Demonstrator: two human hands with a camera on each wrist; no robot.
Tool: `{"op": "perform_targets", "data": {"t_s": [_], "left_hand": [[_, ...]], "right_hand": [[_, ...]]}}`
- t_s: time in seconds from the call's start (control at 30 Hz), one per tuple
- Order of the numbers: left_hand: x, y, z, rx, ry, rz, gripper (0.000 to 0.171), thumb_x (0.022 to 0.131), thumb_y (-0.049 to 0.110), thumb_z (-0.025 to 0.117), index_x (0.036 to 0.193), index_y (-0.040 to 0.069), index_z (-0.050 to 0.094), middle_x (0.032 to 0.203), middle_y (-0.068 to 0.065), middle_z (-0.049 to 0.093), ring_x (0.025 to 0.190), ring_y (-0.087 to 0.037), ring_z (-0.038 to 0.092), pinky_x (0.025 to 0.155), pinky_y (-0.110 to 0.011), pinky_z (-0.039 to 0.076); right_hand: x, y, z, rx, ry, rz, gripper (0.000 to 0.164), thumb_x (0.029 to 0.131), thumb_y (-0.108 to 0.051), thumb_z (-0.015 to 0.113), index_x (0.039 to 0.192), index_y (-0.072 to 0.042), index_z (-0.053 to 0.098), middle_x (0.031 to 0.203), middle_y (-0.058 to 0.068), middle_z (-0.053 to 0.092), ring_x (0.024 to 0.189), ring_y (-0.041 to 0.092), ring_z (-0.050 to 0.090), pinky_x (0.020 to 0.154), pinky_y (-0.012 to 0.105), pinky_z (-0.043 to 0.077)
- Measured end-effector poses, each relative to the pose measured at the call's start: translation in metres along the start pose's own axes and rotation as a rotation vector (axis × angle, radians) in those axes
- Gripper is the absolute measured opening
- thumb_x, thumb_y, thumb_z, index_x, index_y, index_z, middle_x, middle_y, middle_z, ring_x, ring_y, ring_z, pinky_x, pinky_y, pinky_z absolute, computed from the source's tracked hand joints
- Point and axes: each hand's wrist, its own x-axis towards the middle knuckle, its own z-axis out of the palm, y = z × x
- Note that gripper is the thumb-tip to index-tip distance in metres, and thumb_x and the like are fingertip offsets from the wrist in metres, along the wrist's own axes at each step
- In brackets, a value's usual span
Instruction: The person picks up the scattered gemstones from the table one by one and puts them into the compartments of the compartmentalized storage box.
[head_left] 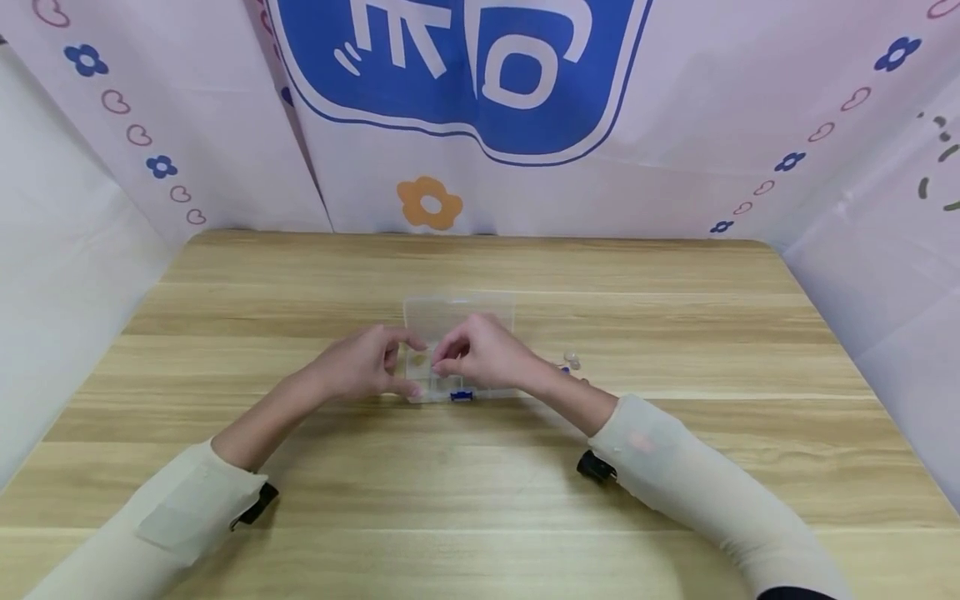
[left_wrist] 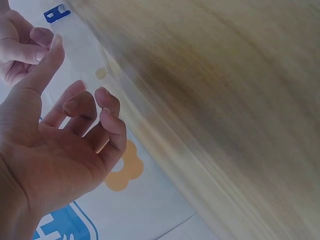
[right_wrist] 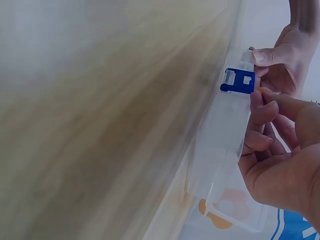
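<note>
Clear box (right_wrist: 215,135): lies mid-way along the counter (head_left: 480,492), lengthwise left to right, with lid (head_left: 423,315) raised far side, blue latch (head_left: 461,396) near side.
Left-end compartments (head_left: 447,384): lie just below and nearest the right hand (head_left: 483,350).
Right hand: pinches together, apparently on a small orange piece (right_wrist: 261,90).
Left hand (head_left: 360,362): curves about the box's left end, thumb and forefinger apart; cannot tell if touching.
Loose pieces (head_left: 572,359): rest right of the box.

Far white backdrop (head_left: 675,167): it carried the only writing I saw.
Blue badge (head_left: 450,104): large white characters (head_left: 550,71) stood on it, cut off at the top of my head view, so I could read no word.
Wrist views: only scraps of the large white characters showed, and I could not read those either.
</note>
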Motion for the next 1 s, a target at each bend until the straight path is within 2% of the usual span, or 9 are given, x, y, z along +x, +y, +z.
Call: {"op": "perform_targets", "data": {"t_s": [0.13, 0.4, 0.57, 1.0], "left_hand": [[0.000, 0.000, -0.001, -0.004, 0.008, 0.002, 0.063, 0.080, 0.030, 0.092, 0.129, 0.000, 0.067, 0.071, -0.001, 0.052, 0.060, -0.014, 0.042, 0.052, -0.026, 0.031], [0.000, 0.000, -0.002, -0.011, 0.011, 0.009, 0.061, 0.080, 0.027, 0.092, 0.129, 0.002, 0.068, 0.070, -0.001, 0.052, 0.058, -0.013, 0.043, 0.052, -0.025, 0.032], [0.000, -0.002, -0.002, -0.026, 0.014, 0.011, 0.061, 0.080, 0.028, 0.092, 0.130, 0.002, 0.067, 0.070, -0.001, 0.053, 0.059, -0.013, 0.044, 0.051, -0.025, 0.032], [-0.001, -0.004, 0.001, -0.048, 0.010, 0.011, 0.061, 0.080, 0.029, 0.092, 0.130, 0.005, 0.068, 0.069, 0.000, 0.052, 0.058, -0.013, 0.043, 0.051, -0.025, 0.032]], "right_hand": [[0.003, -0.002, 0.001, -0.031, 0.002, -0.017, 0.007, 0.094, -0.007, 0.077, 0.090, -0.003, 0.081, 0.084, 0.002, 0.077, 0.076, 0.016, 0.071, 0.067, 0.021, 0.055], [0.008, -0.006, 0.004, -0.068, 0.000, -0.015, 0.007, 0.093, -0.008, 0.078, 0.089, -0.004, 0.081, 0.083, 0.001, 0.077, 0.071, 0.006, 0.065, 0.064, 0.019, 0.052], [0.010, -0.009, 0.006, -0.073, -0.002, -0.001, 0.006, 0.092, -0.006, 0.078, 0.088, -0.004, 0.081, 0.084, 0.003, 0.077, 0.070, 0.008, 0.066, 0.064, 0.019, 0.053], [0.011, -0.013, 0.010, -0.079, -0.016, -0.031, 0.005, 0.091, -0.002, 0.077, 0.088, 0.000, 0.081, 0.086, 0.008, 0.078, 0.071, 0.010, 0.068, 0.067, 0.019, 0.055]]}}
